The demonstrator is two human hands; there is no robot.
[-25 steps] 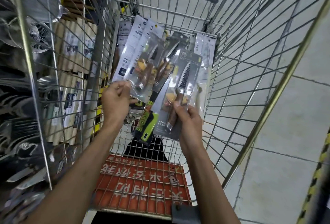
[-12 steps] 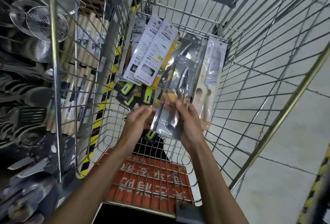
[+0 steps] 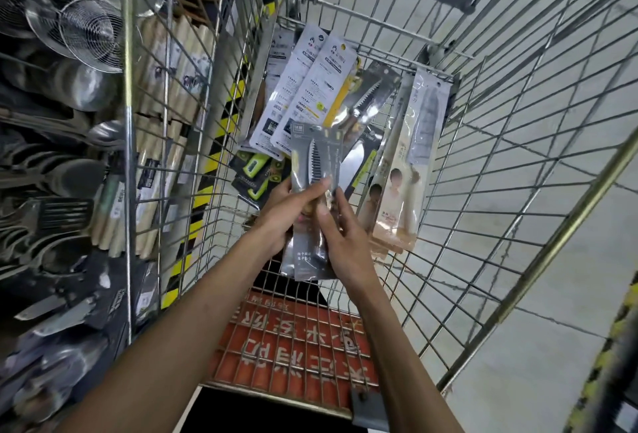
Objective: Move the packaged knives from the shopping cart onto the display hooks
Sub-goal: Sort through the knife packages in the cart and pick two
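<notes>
The cart [image 3: 569, 227] is open above the fingers [image 3: 322, 185] of the left hand [image 3: 283, 215] and right hand [image 3: 345, 239], which grip the held pack [image 3: 312, 163]. Ahead of the fingertips, a pile of packs [image 3: 303, 94] fills the far end. Just right of them, a beige pack [image 3: 411, 170] leans on the wire wall [image 3: 500, 142]. To the left, green-handled packs [image 3: 257, 173] lie low, then bare wire floor [image 3: 221, 225] reaches the left wall [image 3: 193, 115].

Left hand [image 3: 286, 213] and right hand [image 3: 347, 242] close together at arm's length, fingers [image 3: 340, 198] around one knife package [image 3: 316, 149]
</notes>
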